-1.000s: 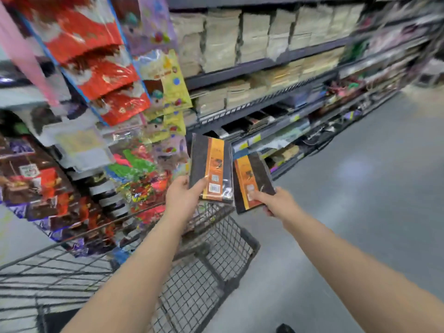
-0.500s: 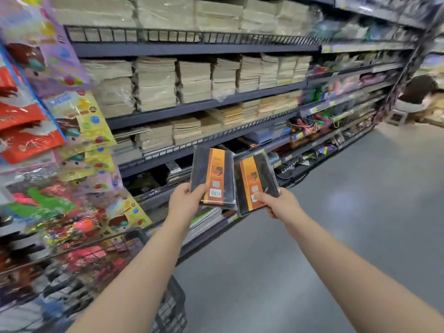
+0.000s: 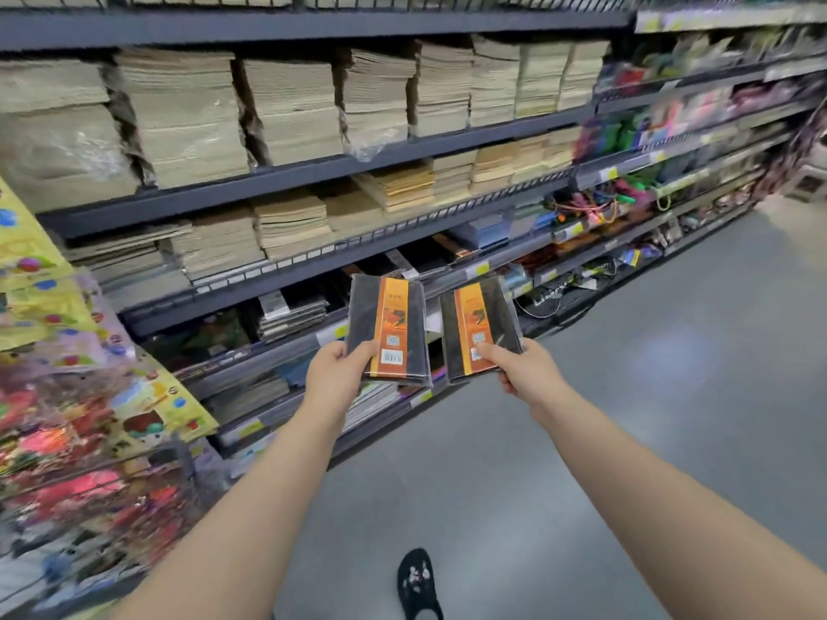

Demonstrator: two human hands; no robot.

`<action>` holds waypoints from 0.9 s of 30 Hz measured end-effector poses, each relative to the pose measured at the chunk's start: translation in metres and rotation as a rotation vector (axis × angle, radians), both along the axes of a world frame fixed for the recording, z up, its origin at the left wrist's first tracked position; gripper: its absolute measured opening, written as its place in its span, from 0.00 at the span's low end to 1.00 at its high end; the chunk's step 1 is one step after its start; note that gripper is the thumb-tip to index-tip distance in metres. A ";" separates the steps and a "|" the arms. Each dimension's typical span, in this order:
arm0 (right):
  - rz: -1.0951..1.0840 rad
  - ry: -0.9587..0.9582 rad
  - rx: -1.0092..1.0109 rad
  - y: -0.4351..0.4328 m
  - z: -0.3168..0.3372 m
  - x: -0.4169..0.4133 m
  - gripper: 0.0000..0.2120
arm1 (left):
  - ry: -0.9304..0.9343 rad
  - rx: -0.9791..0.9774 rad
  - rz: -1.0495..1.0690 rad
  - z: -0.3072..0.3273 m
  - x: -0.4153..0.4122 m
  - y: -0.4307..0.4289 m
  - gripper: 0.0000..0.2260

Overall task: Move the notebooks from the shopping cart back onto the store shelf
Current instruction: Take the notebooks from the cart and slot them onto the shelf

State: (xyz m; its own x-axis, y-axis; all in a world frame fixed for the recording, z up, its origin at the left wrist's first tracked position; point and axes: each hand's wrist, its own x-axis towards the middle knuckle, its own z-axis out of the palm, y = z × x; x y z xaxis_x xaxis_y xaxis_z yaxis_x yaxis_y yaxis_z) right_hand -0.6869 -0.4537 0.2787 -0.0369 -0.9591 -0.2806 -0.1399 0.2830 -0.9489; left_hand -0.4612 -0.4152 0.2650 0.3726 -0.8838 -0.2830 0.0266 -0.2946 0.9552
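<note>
My left hand point(image 3: 336, 379) grips a dark notebook with an orange band point(image 3: 388, 329) by its lower left corner. It looks like a thin stack of notebooks. My right hand point(image 3: 527, 371) holds a second matching dark notebook point(image 3: 479, 329) by its lower right edge. Both notebooks are upright, side by side and slightly apart, in front of the lower tiers of the dark metal store shelf point(image 3: 313, 266). The shopping cart is out of sight.
Stacks of tan paper pads point(image 3: 188, 123) fill the upper shelves. Dark notebooks lie on the tier behind my hands point(image 3: 291, 313). Colourful hanging packets point(image 3: 80, 396) crowd the left. Grey aisle floor point(image 3: 649, 396) opens to the right. My foot in a black shoe point(image 3: 418, 583) shows below.
The view has swung right, away from the cart and onto the shelf. Both hands still hold the notebooks, which now sit a little further apart.
</note>
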 end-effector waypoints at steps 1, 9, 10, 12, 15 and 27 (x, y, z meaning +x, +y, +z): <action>0.001 -0.001 0.013 -0.016 -0.004 -0.003 0.07 | 0.009 0.008 0.003 -0.004 -0.003 -0.014 0.18; 0.000 0.008 0.124 -0.145 -0.038 -0.022 0.11 | 0.058 0.062 0.062 -0.027 -0.019 -0.122 0.12; -0.004 -0.011 0.130 -0.158 -0.042 -0.025 0.12 | 0.053 0.071 0.068 -0.028 -0.021 -0.134 0.11; -0.023 -0.052 0.141 -0.183 -0.051 -0.030 0.14 | 0.060 0.085 0.073 -0.028 -0.025 -0.156 0.08; -0.031 -0.080 0.194 -0.218 -0.064 -0.040 0.13 | 0.031 0.105 0.070 -0.029 -0.031 -0.183 0.09; 0.219 0.102 0.308 -0.414 -0.123 -0.084 0.32 | 0.004 0.221 0.296 -0.069 -0.096 -0.312 0.07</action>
